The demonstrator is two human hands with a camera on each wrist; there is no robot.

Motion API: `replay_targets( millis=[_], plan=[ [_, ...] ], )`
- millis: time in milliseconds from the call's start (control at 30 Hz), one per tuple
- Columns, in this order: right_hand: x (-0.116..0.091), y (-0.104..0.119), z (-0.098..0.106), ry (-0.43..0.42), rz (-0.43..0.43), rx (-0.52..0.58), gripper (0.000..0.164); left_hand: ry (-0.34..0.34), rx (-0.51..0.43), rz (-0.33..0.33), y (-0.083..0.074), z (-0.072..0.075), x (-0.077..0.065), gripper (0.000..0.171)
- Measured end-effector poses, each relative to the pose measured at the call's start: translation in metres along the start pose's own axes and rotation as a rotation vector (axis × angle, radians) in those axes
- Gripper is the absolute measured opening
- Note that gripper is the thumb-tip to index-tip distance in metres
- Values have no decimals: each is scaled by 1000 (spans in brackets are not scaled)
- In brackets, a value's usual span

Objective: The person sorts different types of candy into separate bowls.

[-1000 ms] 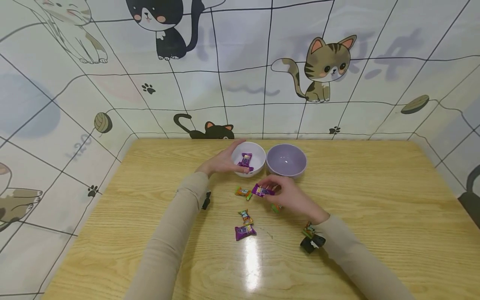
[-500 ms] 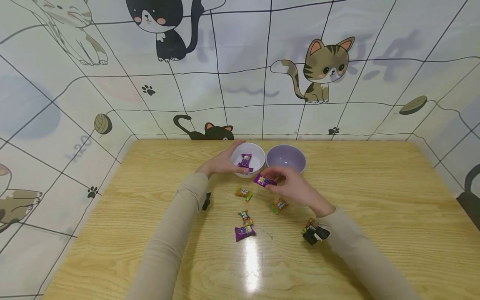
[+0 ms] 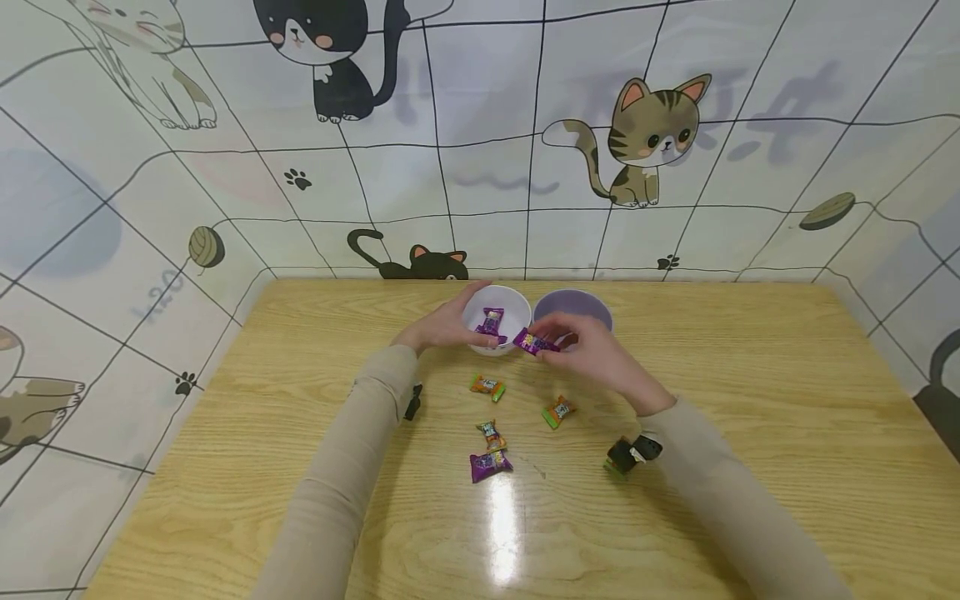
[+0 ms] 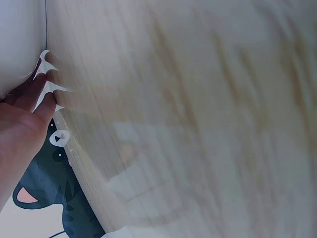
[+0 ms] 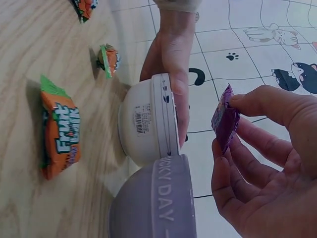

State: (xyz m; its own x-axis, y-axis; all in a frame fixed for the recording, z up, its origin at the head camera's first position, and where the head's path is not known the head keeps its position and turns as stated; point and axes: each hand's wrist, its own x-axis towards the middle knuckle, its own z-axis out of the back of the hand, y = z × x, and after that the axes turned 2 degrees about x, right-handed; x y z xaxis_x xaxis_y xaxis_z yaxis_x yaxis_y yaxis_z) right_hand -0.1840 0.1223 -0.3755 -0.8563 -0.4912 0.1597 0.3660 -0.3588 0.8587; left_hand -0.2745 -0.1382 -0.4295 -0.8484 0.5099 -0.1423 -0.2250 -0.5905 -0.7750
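My left hand grips the side of a white bowl, thumb over its near rim and fingers round the back. Purple candy packets lie inside that bowl. Between thumb and fingertips, my right hand pinches another purple candy packet. In the head view this packet overlaps the gap between the white bowl and a lilac bowl; the right wrist view shows it held above rim height. The lilac bowl stands right beside the white one, its front partly covered by my right hand.
Orange-and-green candy packets lie before the bowls. Closer in, a small orange packet touches a purple packet. Under the right wrist's black camera another packet is mostly hidden. A cat-printed backdrop borders the wooden table.
My right hand has carried the purple packet away from the body, up to the bowls' near rims, uncovering an orange packet on the table. The left hand has stayed on the white bowl.
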Motion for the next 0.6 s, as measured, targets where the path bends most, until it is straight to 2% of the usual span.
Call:
replay_targets(
  millis=[233, 600],
  plan=[
    [10, 5, 4, -17, 6, -19, 27, 6, 2, 4, 1, 0, 0, 106],
    [27, -4, 3, -26, -68, -91, 28, 14, 1, -17, 0, 0, 0, 106]
  ],
)
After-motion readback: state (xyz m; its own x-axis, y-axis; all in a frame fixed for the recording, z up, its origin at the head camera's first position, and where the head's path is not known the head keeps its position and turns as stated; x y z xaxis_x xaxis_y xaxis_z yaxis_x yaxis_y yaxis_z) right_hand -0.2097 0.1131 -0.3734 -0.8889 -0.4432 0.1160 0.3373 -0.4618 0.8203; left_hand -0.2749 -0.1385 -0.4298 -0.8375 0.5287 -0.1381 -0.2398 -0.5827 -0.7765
